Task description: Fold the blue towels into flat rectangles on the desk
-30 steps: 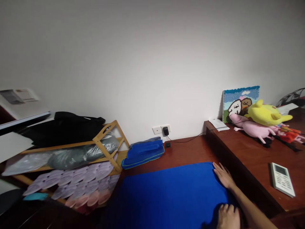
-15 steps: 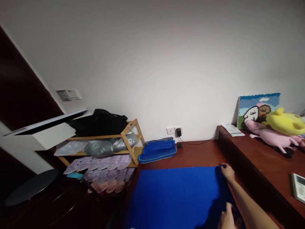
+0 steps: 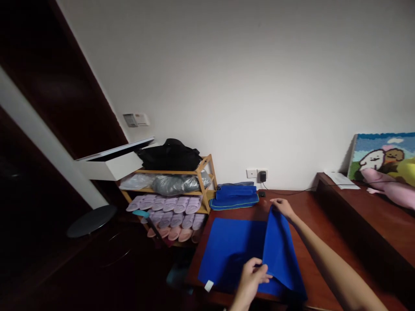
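A blue cloth [image 3: 231,242] lies on the brown wooden table [image 3: 311,255], its right side raised into a fold [image 3: 282,250] that leans over to the left. My right hand [image 3: 282,208] pinches the far corner and holds it off the table. Near the front edge, my left hand [image 3: 254,274] has its fingers closed around the edge of the folded part. A small white tag [image 3: 209,285] shows at the cloth's front left corner.
Behind the cloth sits a folded blue bundle [image 3: 235,196] with yellow-green edging. A plug [image 3: 262,176] and its cable run along the wall. Left stands a wooden rack [image 3: 205,185] with slippers and a black bag [image 3: 171,155]. A raised ledge [image 3: 366,207] on the right carries plush toys.
The cloth's right side has been lifted and folded leftward with my right hand. My left hand has moved left onto the fold's near edge. The camera has turned left.
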